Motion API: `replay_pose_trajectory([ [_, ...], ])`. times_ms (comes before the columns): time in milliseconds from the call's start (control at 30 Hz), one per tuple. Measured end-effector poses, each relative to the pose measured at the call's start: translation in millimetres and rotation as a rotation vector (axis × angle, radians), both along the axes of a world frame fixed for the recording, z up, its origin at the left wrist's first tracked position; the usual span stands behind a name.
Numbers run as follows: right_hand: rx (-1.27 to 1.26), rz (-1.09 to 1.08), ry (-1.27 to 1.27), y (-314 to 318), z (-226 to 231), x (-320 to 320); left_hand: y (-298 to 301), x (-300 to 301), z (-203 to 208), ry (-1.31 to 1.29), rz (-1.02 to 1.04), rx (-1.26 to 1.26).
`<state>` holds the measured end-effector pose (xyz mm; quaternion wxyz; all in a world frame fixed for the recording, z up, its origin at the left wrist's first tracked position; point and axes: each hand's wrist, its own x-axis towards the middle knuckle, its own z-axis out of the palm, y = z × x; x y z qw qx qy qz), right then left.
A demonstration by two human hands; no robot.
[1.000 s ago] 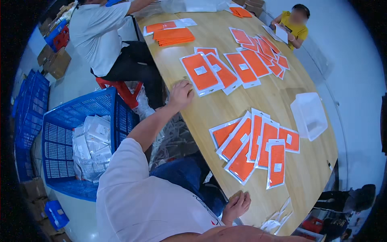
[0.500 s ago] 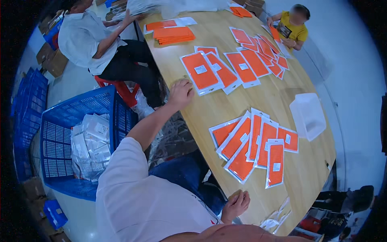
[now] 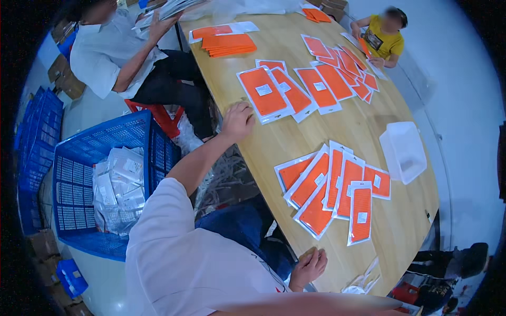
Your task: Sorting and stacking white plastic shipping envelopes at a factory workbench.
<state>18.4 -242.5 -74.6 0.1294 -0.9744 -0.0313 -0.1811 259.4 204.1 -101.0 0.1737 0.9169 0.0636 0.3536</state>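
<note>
My left hand (image 3: 238, 121) rests on the table's left edge, fingers loosely bent and holding nothing. Right beside it lie several flat orange packets in clear sleeves with white labels, the closest being an orange packet (image 3: 262, 92). My right hand (image 3: 310, 266) lies at the near edge of the table, fingers slightly bent and apart, with nothing visible in it. Beyond it is a fanned group of similar packets, among them a labelled orange packet (image 3: 360, 210). Neither hand touches this group.
A white plastic tub (image 3: 403, 152) stands at the table's right. An orange stack (image 3: 227, 44) lies farther off. Left of me, a blue crate (image 3: 100, 134) holds clear packages. A seated person (image 3: 113, 58) handles clear sleeves; another person (image 3: 382, 39) holds an orange piece. White straps (image 3: 363, 282) lie near.
The seated person at far left has leaned back and raised the clear sleeves. The person in yellow has shifted the orange piece slightly. My hands have stayed in place.
</note>
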Motion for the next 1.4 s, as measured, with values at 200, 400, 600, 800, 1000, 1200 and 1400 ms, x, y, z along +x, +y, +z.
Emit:
replay_pose_trajectory([
  [200,-0.055,0.023,-0.028,-7.2,-6.5,3.1,-2.2,-4.7,7.1,-0.044,0.001,0.006],
  [400,0.250,-0.029,-0.044,-8.5,-1.5,-6.1,-16.6,-33.3,7.7,-0.084,-0.086,-0.214],
  [600,0.676,0.117,0.080,32.6,68.6,-3.6,-75.8,-139.9,34.7,0.048,-0.360,-0.377],
  [800,1.399,0.244,0.484,87.0,66.7,23.1,-87.2,-186.8,78.8,-0.019,-0.474,-0.369],
  [1000,1.852,0.096,0.565,95.9,58.3,58.9,-72.4,-135.6,168.4,-0.121,-0.653,-0.201],
  [1200,1.931,0.057,0.618,92.9,62.9,84.4,-40.1,17.7,174.0,0.157,-0.468,-0.115],
  [1400,1.985,0.008,0.618,93.6,60.7,101.5,-2.2,105.3,109.6,0.543,-0.205,-0.201],
])
